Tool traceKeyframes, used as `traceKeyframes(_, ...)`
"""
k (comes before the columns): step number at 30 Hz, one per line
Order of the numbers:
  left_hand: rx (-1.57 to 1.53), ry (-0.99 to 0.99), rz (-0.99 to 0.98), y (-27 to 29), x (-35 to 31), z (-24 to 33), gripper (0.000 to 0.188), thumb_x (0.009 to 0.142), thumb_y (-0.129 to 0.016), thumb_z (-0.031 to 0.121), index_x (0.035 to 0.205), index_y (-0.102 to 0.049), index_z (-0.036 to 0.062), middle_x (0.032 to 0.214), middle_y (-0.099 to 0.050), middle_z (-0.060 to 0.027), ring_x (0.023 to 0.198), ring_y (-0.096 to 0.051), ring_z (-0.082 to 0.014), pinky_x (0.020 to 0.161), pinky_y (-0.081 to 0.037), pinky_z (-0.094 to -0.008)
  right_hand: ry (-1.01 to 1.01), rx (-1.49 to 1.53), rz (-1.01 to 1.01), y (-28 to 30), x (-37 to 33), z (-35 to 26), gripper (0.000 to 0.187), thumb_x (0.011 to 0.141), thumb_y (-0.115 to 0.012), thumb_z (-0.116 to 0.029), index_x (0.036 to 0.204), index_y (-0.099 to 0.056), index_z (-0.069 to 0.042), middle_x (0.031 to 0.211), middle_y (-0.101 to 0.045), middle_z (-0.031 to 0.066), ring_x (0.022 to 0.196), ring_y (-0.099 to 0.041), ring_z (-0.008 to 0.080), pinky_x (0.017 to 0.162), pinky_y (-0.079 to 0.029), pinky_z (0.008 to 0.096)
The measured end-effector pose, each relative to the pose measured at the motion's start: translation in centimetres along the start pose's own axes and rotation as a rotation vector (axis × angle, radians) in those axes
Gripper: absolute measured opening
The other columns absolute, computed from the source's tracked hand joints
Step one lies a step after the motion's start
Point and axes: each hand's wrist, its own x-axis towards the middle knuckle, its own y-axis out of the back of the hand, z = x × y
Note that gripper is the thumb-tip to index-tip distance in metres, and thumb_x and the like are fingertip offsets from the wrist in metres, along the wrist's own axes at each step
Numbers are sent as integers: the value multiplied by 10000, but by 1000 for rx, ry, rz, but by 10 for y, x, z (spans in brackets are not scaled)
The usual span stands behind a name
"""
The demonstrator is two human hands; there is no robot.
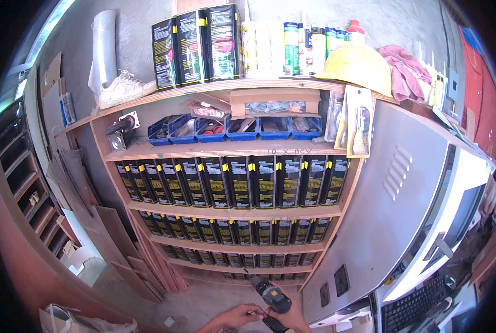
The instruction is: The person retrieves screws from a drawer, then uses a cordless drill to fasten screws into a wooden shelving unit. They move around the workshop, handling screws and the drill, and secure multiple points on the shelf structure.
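Note:
A cordless drill (276,299), black with olive-yellow parts, is low in the head view with its chuck pointing forward and slightly left. My right hand (295,319) is wrapped round its grip. Beside the grip is my left hand (241,316), its fingertips pinched together close to the right hand. Whatever the left fingers may hold is too small to make out. Beyond the drill stands a wooden shelf unit (231,211). Rows of black rectangular cans (263,180) with yellow marks fill its lower shelves.
Blue bins (242,129) of small parts sit on the upper shelf. On top are a white shoe (125,90), larger black cans (195,47), sealant tubes (291,50) and a yellow hard hat (356,66). A grey metal cabinet (381,183) is at right, near a keyboard (414,302); boards (115,233) lean left.

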Motion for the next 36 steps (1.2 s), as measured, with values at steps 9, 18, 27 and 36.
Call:
traceKeyframes(9, 141, -12, -11, 14, -12, 22, 278, 1030, -711, 253, 1180, -760, 24, 1152, -747, -85, 1056, -686, -221, 1017, -510, -363, 111, -37, 144, -19, -6, -24, 694, 813, -855, -144, 1437, -576, -24, 1112, -740, 99, 1036, -690, 226, 931, -554, 358)
traceKeyframes(18, -988, -329, 713, 53, -40, 131, 136, 1054, -666, 170, 1061, -686, 35, 1129, -738, -97, 786, -579, -68, 691, -507, -268, 263, 90, 86, -10, -23, -44, 684, 865, -821, -141, 1456, -510, 11, 1202, -698, 140, 1034, -691, 211, 885, -589, 392)
traceKeyframes(27, -852, -549, 776, 62, -37, 180, 133, 1029, -720, 190, 1055, -706, 61, 1005, -707, -23, 686, -546, -51, 632, -516, -262, 304, 326, 72, 1, -24, -87, 883, 726, -882, -163, 1480, -492, 81, 1052, -750, 129, 845, -749, 202, 786, -614, 343)
traceKeyframes(36, -870, -493, 730, 59, -36, 191, 133, 1052, -682, 219, 1002, -667, 96, 881, -613, 41, 588, -380, -41, 570, -394, -248, 388, 223, 68, 8, -29, -95, 781, 773, -869, -209, 1438, -569, 68, 1227, -741, 187, 1074, -737, 237, 973, -574, 375)
